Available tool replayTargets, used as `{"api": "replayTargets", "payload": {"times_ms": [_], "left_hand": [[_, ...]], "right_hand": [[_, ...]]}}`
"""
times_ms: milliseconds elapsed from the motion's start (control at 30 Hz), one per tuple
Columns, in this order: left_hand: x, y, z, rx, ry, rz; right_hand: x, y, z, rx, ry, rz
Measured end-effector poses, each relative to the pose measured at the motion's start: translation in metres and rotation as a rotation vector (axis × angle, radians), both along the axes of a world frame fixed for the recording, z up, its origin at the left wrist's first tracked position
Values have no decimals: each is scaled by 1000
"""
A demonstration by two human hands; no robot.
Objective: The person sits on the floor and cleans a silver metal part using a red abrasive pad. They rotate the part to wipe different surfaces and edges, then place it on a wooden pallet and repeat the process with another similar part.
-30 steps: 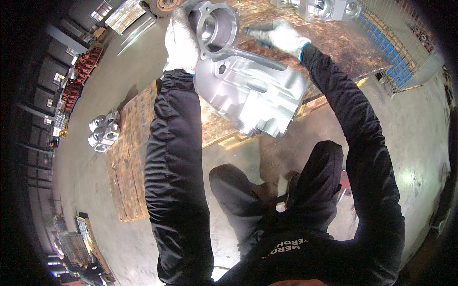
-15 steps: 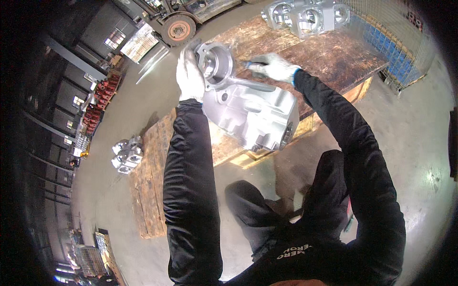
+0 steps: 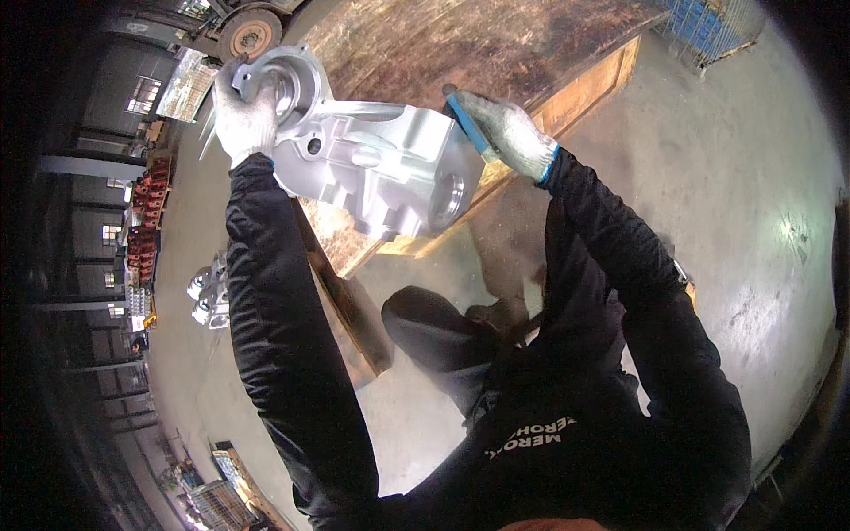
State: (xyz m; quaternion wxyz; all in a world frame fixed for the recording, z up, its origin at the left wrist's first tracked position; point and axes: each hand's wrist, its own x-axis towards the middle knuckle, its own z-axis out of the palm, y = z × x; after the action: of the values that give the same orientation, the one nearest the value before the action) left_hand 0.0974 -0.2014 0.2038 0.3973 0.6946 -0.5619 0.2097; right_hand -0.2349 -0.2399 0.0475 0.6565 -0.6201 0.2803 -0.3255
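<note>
A silver cast metal housing [image 3: 372, 164] is tilted at the near edge of the wooden table, its round open bore toward the upper left. My left hand [image 3: 243, 115], in a white glove, is closed round the rim of that bore. At the housing's right end, my right hand [image 3: 513, 133], also gloved, grips a slim blue-handled tool [image 3: 474, 131]. The tool's kind cannot be made out. It lies close beside the casting, and whether it touches the metal is unclear.
The worn wooden table top [image 3: 416, 53] stretches behind the housing. More silver castings [image 3: 210, 292] are at the left. A forklift wheel [image 3: 251, 35] shows at the upper left, and a wire cage with blue panels [image 3: 704, 31] at the upper right.
My view has swung, so the table and housing sit farther up and left. My right hand has moved from beside the bore to the housing's right end, with the blue-handled tool.
</note>
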Motion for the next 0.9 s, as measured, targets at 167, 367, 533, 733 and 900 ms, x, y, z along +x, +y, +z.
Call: {"api": "replayTargets", "payload": {"times_ms": [167,367,533,733,900], "left_hand": [[4,12,10,-62,15,-221],[23,-2,-8,-107,123,-316],[11,-4,-5,-111,94,-283],[14,1,-2,-32,0,-246],[6,-1,-3,-50,65,-249]], "right_hand": [[7,30,18,126,-11,225],[81,-35,3,-918,23,-144],[125,-64,23,-1130,394,-200],[136,-63,19,-1095,440,-116],[127,-65,9,-1094,404,-139]]}}
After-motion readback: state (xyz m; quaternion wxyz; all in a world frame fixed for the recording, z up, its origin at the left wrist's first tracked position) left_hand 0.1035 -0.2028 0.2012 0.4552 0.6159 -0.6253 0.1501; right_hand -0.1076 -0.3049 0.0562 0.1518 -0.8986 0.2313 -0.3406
